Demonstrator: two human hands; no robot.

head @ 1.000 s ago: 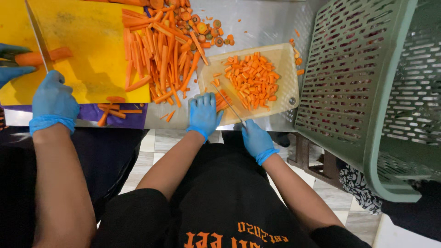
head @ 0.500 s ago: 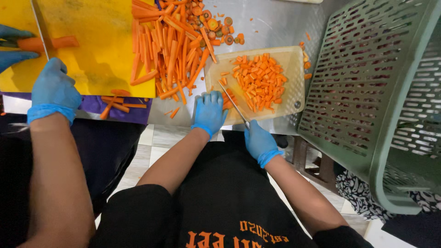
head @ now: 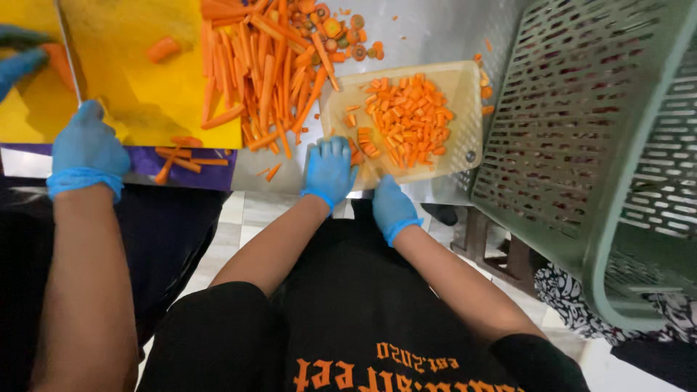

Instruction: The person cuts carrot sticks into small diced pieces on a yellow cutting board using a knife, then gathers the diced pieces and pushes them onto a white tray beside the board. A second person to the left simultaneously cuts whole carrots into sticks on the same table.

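Observation:
My left hand [head: 329, 169], in a blue glove, presses down on a few carrot sticks [head: 357, 147] at the near left corner of a pale cutting board [head: 465, 94]. My right hand [head: 392, 205], also gloved, is closed on a knife handle at the board's near edge; the blade is barely visible between my hands. A heap of diced carrot [head: 406, 116] covers the middle of the board. Long carrot sticks [head: 268, 72] lie piled on the steel table left of the board.
A co-worker's gloved hand [head: 87, 149] rests on a yellow cutting board [head: 138, 94]; their other hand [head: 18, 58] holds a carrot at far left. A large green perforated crate [head: 588, 145] stands at the right. Carrot ends [head: 341, 33] lie at the back.
My right hand has drawn back toward the board's near edge, so the knife blade shows less. My left hand stays at the board's left corner. The co-worker's hand has barely moved.

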